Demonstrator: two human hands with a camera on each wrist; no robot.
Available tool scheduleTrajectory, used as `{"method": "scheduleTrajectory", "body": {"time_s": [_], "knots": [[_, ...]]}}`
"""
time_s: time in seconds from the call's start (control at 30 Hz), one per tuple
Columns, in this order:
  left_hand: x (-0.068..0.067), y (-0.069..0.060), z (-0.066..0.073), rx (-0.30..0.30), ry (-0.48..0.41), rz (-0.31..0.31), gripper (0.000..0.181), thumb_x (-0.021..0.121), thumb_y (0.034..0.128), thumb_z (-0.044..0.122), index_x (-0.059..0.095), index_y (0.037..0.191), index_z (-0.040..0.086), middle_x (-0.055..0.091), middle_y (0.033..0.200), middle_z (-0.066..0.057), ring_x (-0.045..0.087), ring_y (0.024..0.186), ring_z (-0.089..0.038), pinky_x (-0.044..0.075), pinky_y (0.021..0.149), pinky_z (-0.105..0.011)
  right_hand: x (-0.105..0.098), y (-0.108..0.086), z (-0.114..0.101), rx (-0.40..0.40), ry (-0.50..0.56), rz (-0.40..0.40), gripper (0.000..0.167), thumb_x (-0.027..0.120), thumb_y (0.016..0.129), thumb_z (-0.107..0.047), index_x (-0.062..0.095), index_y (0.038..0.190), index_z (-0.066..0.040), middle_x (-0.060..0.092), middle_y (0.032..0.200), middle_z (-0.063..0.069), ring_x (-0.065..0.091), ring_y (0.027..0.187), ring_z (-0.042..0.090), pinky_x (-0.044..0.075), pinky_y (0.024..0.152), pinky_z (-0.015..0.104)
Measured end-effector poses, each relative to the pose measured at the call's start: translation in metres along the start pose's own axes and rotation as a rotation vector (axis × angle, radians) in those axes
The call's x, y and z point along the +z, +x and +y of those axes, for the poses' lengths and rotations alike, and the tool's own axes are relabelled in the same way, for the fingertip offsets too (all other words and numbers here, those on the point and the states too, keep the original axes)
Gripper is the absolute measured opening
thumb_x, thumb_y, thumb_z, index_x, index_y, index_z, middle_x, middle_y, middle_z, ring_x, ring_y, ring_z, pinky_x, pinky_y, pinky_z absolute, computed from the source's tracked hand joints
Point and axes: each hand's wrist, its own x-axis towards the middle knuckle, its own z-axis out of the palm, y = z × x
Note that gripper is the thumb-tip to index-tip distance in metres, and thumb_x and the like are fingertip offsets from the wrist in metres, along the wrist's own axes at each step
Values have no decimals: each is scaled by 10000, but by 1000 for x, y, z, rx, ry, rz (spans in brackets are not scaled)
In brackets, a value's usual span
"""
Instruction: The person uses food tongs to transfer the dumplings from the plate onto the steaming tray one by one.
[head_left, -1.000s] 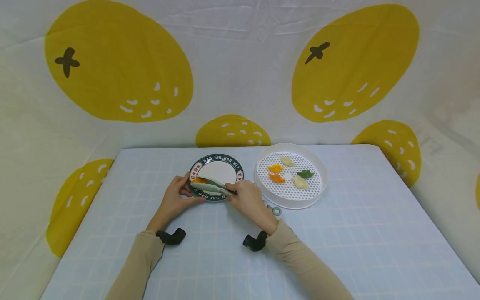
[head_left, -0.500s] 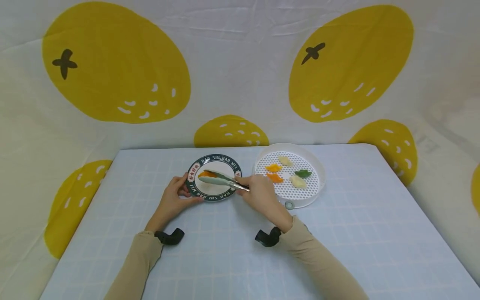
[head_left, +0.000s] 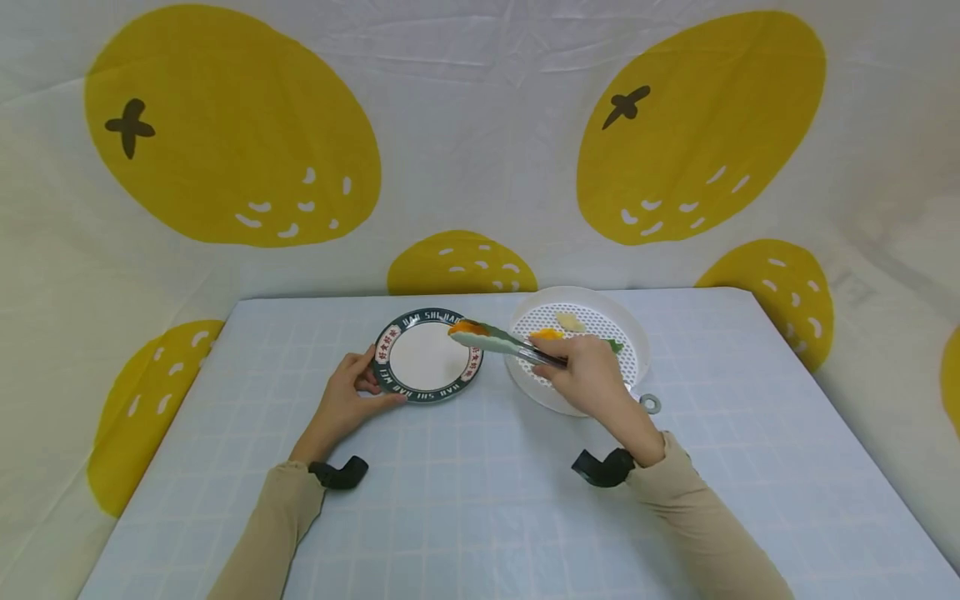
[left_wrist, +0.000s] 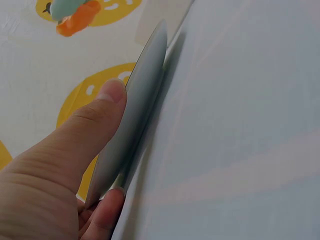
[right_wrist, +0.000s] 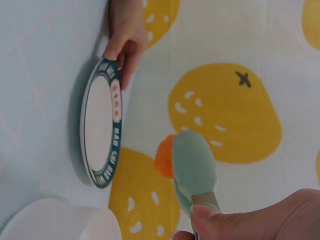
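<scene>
At the plate's left side my left hand (head_left: 351,404) grips the rim of a white plate (head_left: 427,357) with a dark green, lettered border, which lies on the table. In the left wrist view the thumb (left_wrist: 100,112) presses the plate's edge. My right hand (head_left: 596,379) holds tongs (head_left: 502,343) with pale green heads. Between those heads sits an orange dumpling-shaped piece (head_left: 467,327), raised above the plate's right edge. The right hand hovers over a white perforated tray (head_left: 643,342) and hides part of it.
A cream piece (head_left: 570,322), a yellow piece (head_left: 547,333) and a green piece (head_left: 616,344) show in the tray. A pale checked cloth (head_left: 465,517) covers the table. Behind hangs a white curtain (head_left: 480,150) printed with yellow fruit.
My right hand has carried the tongs and the orange dumpling-shaped piece rightward, from over the plate towards the tray. My left hand stays on the plate.
</scene>
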Motion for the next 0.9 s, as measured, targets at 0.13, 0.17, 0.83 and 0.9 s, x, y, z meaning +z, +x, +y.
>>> {"method": "scheduleTrajectory", "body": {"time_s": [0.13,0.17,0.83,0.9], "knots": [[-1,0,0,1,-3,2,1096,900,700,416,310,1548,49,460,1136,-95,528,898,-204,477,766,-200,-16,-10,17,-10,-2,19,377,838,776,-67,752,1143,-63,748,947,109,478,557,113,336,475,271],[-1,0,0,-1,-2,4,1098,901,697,416,312,1547,49,461,1136,-94,529,897,-204,477,763,-198,-20,-13,21,-6,-6,21,377,835,776,-61,750,1144,-58,747,945,117,481,563,111,339,472,267],[0,1,1,-19,-2,-13,1114,887,698,462,294,1558,75,452,1148,-80,528,914,-205,479,782,-210,-81,-53,85,155,-167,-212,403,794,812,-77,702,1197,0,719,910,158,396,541,163,310,471,274],[0,1,2,-23,0,-14,1115,887,699,463,293,1558,74,453,1151,-82,529,917,-204,478,786,-213,-81,-52,89,155,-175,-224,397,797,804,-71,708,1185,3,718,928,178,399,540,165,315,473,278]]}}
